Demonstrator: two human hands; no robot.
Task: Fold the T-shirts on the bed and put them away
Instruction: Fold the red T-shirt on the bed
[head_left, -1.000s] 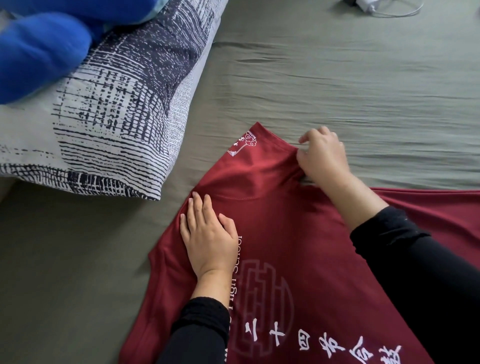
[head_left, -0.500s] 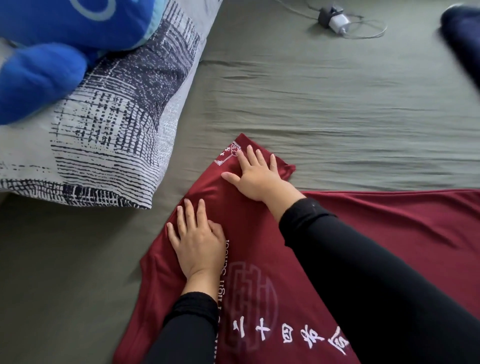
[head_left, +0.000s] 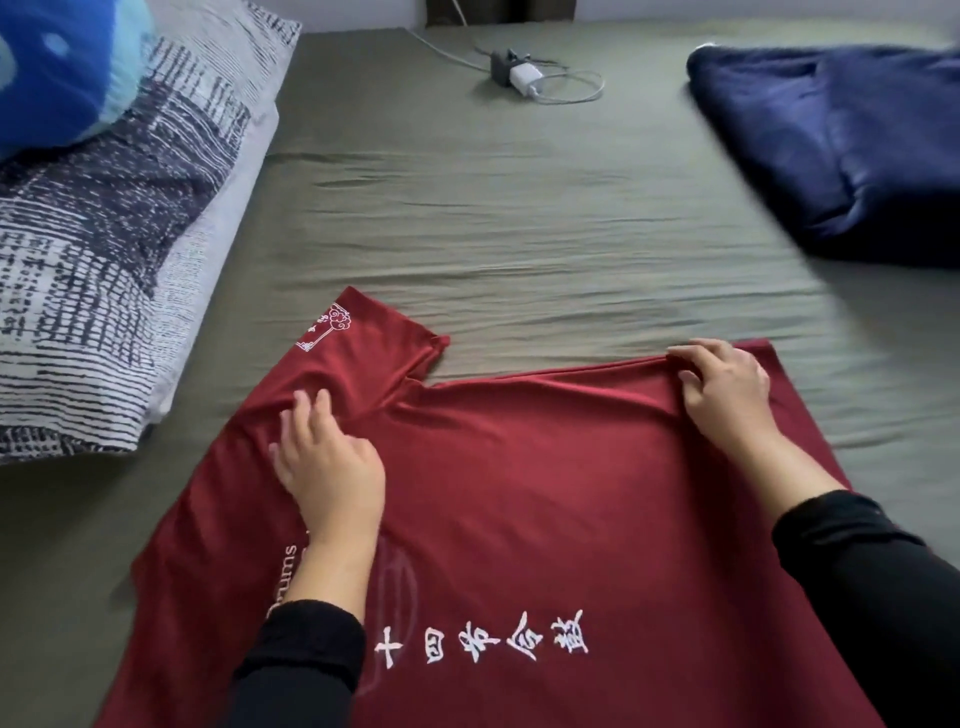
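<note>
A dark red T-shirt (head_left: 519, 493) with white printed characters lies spread on the olive-green bed sheet (head_left: 519, 234), one sleeve (head_left: 363, 343) pointing up and left. My left hand (head_left: 327, 462) rests on the cloth just below that sleeve's seam, its fingers spread and slightly bent, and the fabric is wrinkled at the fingertips. My right hand (head_left: 722, 389) is at the shirt's far edge on the right. Its fingers are curled over that edge and pinch it against the thumb.
A black-and-white patterned pillow (head_left: 104, 234) lies at the left with a blue plush toy (head_left: 57, 67) on it. A white charger with its cable (head_left: 524, 78) sits at the far middle of the bed. A navy blue cloth bundle (head_left: 841, 145) lies at the far right.
My right hand left the sleeve, moved right along the shirt's far edge and pinched it. My left hand stayed near the shoulder, with fingers less flat. The view tilted up, and more of the bed shows.
</note>
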